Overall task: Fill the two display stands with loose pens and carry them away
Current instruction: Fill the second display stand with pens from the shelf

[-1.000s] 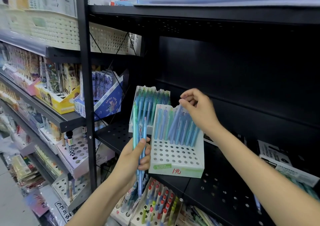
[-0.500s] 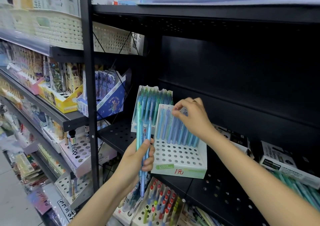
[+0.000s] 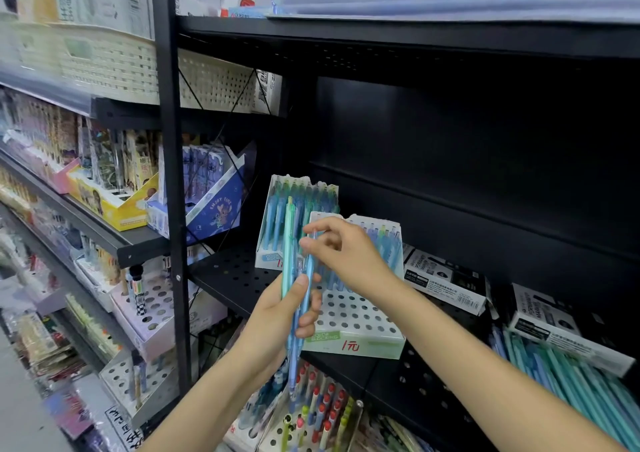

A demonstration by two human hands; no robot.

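Standing upright at the centre of the frame, a small bunch of slim blue and green plastic pens [image 3: 294,278] is gripped by the left hand [image 3: 280,316], its fingers and thumb curled round the barrels. The bunch appears to be kept vertical so that single pens can be drawn off the top. One blue pen in it is pinched near its upper end by the thumb and forefinger of the right hand [image 3: 346,254], the other fingers being loosely curled; a pen is judged to be in the course of being picked out for loading.

Just behind the hands, on the black perforated metal shelf [image 3: 235,278], the nearer white perforated plastic display stand [image 3: 356,320] is set, with only its back rows filled and its front holes bare, so the filling is judged unfinished. Behind it, towards the upper left, a second white display stand [image 3: 294,216] is seen, apparently full. More loose pens [image 3: 568,375] lie at the lower right, beside white and black cardboard boxes [image 3: 446,282].
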